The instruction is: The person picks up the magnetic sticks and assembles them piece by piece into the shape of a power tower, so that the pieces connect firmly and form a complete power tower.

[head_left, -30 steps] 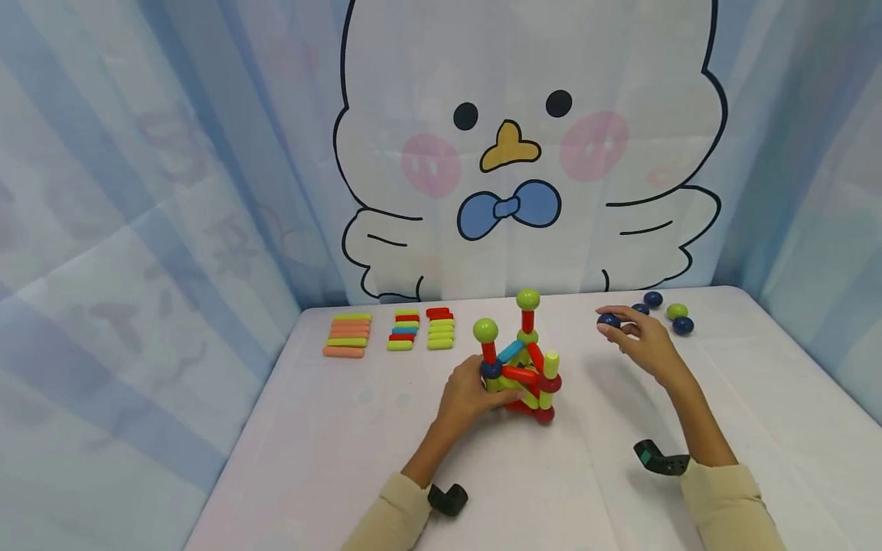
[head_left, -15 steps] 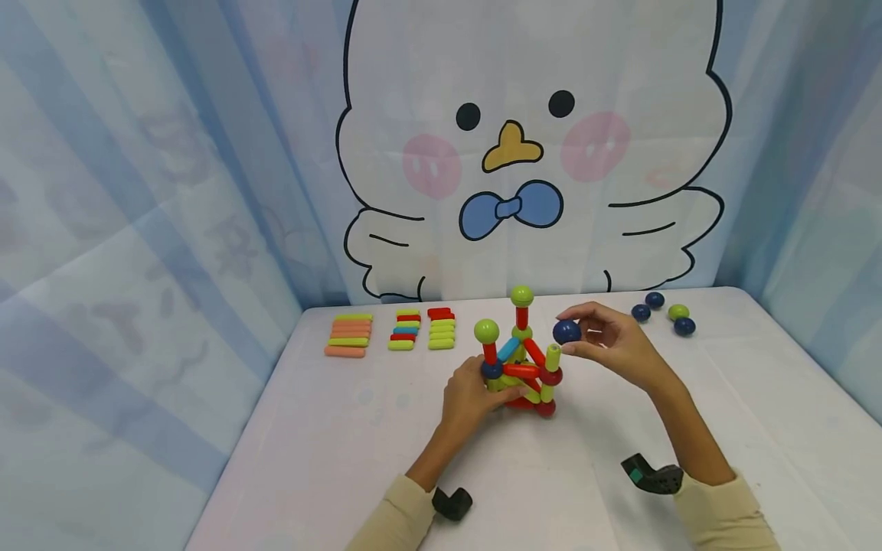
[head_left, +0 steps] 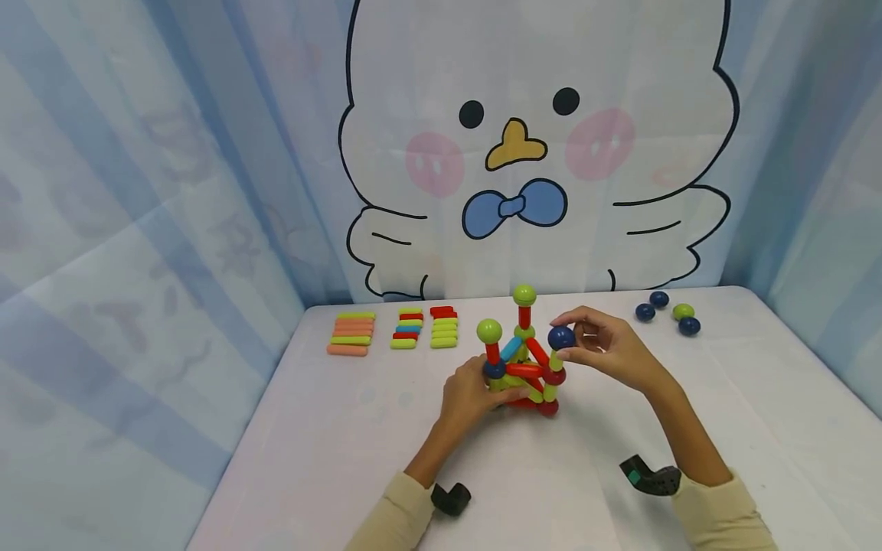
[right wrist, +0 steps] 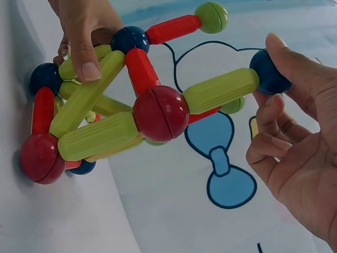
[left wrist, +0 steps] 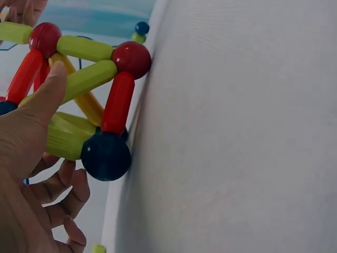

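A structure of rods and balls stands on the table; its upper red ball [right wrist: 160, 114] carries an upright yellow-green rod [right wrist: 221, 91]. My left hand [head_left: 468, 394] grips the structure's left side, thumb across a yellow-green rod [left wrist: 89, 80]. Between thumb and fingers, my right hand [head_left: 613, 348] pinches a dark blue ball [head_left: 561, 337], which touches the top of that upright rod in the right wrist view. Two other uprights are red rods topped with green balls [head_left: 489, 331]. Part of the structure's left side is hidden behind my left hand.
On the white table [head_left: 386, 444], rows of short rods lie at the back left: orange and yellow-green ones [head_left: 353, 332], then mixed colours [head_left: 406, 329] and red with yellow-green [head_left: 444, 334]. Several loose balls, dark blue [head_left: 689, 326] and green [head_left: 684, 311], lie back right. A patterned curtain hangs behind.
My right hand has carried the dark blue ball leftward from near the loose balls onto the top of the upright yellow-green rod. My left hand has kept its grip on the structure.
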A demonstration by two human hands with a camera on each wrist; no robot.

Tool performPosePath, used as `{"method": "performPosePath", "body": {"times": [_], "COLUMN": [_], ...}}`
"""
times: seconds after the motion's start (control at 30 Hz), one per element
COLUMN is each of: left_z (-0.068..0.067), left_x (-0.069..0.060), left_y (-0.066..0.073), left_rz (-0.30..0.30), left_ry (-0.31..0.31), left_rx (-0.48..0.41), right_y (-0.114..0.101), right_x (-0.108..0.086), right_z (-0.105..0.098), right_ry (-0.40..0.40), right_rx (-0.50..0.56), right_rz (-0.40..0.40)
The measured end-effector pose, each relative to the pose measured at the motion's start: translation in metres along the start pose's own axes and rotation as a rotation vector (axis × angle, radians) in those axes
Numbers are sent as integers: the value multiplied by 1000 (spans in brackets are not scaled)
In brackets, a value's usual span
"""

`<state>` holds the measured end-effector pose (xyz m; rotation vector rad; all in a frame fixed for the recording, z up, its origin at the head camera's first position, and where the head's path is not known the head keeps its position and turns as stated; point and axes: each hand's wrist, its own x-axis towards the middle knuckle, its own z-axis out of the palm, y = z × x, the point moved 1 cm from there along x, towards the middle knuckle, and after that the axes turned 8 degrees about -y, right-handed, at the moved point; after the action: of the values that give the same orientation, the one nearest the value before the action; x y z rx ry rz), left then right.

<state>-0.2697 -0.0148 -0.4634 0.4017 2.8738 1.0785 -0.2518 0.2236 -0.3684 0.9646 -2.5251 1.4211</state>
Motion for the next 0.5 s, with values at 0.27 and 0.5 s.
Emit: {"method": "performPosePath", "body": {"times": [0.27, 0.5], "left_z": [-36, -84], "left_x": [9, 15], "left_y": [-23, -77], "left_rz": [-29, -29], "left_ry": [-259, -97], "left_rx": [-99, -93], "right_y": [1, 19], "right_x": [1, 4], "right_z": [-4, -10], "right_ry": [19, 130], "right_rx": [16, 36], "right_rz": [-7, 96]}}
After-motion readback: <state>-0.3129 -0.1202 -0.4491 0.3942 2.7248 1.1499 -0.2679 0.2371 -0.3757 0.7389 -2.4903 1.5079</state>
